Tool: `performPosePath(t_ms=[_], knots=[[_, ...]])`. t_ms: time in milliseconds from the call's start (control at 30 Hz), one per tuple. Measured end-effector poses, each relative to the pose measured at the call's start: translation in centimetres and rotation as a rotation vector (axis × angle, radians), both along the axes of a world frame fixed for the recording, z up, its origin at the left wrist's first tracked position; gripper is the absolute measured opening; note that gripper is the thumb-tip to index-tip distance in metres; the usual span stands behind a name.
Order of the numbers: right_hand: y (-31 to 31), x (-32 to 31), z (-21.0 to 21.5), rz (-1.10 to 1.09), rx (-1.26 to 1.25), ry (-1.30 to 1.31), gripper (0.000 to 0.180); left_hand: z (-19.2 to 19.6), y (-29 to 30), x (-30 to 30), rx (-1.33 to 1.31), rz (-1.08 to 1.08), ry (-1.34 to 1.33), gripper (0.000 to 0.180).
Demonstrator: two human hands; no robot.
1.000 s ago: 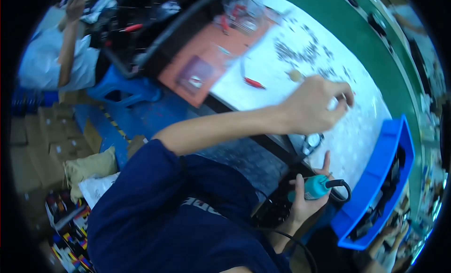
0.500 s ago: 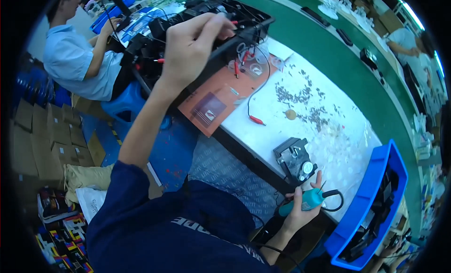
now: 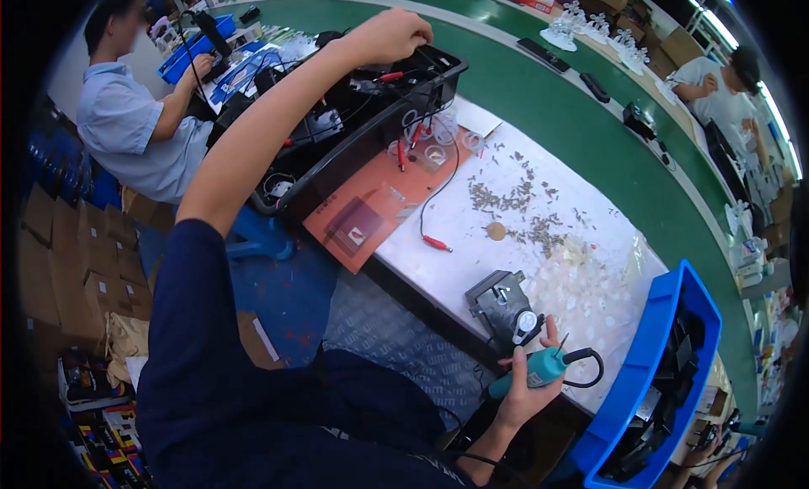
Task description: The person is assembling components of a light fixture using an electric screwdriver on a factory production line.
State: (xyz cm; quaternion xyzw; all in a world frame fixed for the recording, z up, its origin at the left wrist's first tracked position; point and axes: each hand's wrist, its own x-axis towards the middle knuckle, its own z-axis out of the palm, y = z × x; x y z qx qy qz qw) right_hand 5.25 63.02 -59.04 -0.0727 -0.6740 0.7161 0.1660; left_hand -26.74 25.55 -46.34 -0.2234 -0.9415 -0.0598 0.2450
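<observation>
At the bench edge, right hand [image 3: 527, 392] gripping teal tool [image 3: 533, 372], left hand [image 3: 383, 36] closed on black tray [image 3: 371, 127] rim.

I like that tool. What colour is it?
Teal, the power tool in the right hand, head view.

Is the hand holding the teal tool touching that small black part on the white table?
Apart. In the head view the right hand grips the teal tool at the table edge, and a strip of white table shows between its fingers and the black part.
</observation>
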Motion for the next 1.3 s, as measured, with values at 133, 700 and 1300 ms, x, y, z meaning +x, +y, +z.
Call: performPosePath(t_ms=[133,700,1300], knots=[[0.6,0.1,-0.5,-0.021,-0.016,-0.031,0.033,-0.5,2.1,-4.6,-0.264,0.215,-0.239,0.021],[0.3,-0.6,-0.3,-0.020,-0.008,-0.109,0.029,1.6,1.6,-2.3,0.467,-0.056,-0.225,0.029],[0.1,0.2,-1.6,-0.055,0.072,-0.042,0.029,6.1,10.7,3.8,0.052,-0.431,0.092,0.028]])
